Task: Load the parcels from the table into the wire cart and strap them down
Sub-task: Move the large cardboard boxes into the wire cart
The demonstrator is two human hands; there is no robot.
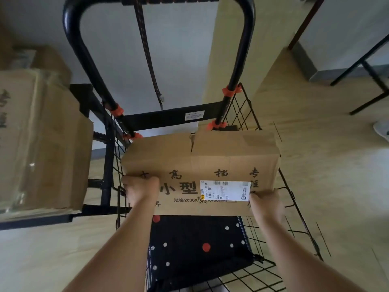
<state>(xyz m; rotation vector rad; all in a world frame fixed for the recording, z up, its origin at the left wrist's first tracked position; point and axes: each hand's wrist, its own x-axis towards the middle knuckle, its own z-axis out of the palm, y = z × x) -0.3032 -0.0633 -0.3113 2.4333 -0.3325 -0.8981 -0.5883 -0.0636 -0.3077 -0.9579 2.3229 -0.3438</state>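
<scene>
While I read the frame from its left edge, I see a large tan cardboard parcel under clear film [42, 133] sitting on the black metal-framed table [63, 218], not yet loaded. At centre, my left hand [141, 188] clamps the near left edge of the brown corrugated box with black print and a white shipping label [200, 161], which sits at the top of the black wire cart [240, 111], above a black dotted fabric bag [195, 249]. My right hand [265, 202] grips the box's lower right corner, so my hands are well apart. I judge the box stiff and moderately light, though its top seam looks torn, so I hold it by the bottom corners, not the flaps. A black red-flecked strap [147, 57] hangs loose from the handle at top centre.
</scene>
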